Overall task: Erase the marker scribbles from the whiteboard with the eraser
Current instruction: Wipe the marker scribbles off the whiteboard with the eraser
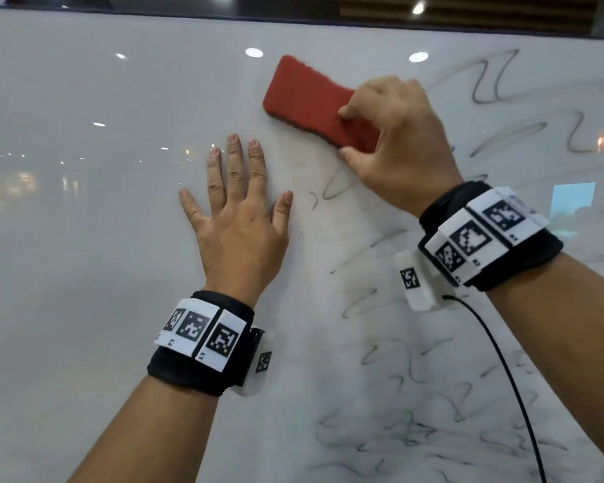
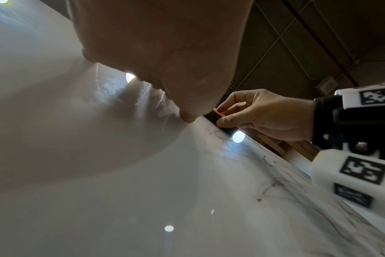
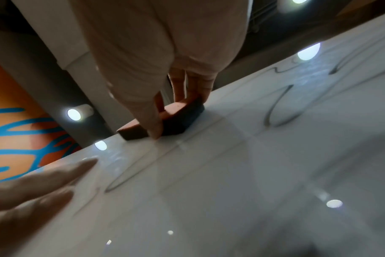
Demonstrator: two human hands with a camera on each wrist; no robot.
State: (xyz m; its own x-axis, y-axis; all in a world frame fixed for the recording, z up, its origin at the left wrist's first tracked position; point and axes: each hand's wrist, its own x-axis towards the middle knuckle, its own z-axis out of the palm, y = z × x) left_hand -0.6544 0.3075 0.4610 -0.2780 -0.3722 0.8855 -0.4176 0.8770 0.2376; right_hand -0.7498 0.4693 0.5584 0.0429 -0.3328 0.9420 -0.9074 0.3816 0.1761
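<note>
Mid-wipe here; the right hand (image 1: 394, 141) is clamped on the red eraser (image 1: 307, 99), thumb on the near long edge, fingers curled over the far one, felt face flat against the whiteboard (image 1: 84, 238); the eraser sits at about twelve o'clock in the head view, its free end angled toward eleven. The left hand (image 1: 238, 217) lies spread and flat on the board at around nine o'clock of the eraser, fingers straight, holding nothing, bracing by the look of it; the two hands are near each other but apart.

Everything left of the eraser looks wiped; the marker scribbles (image 1: 485, 395) run thick from three o'clock down to five, with faint grey smears just under the right wrist. So the erasing looks under way, with plenty left; the next move, I'd judge, calls for dragging the eraser back toward four o'clock through those loops, pressure kept even so the felt stays flat.
</note>
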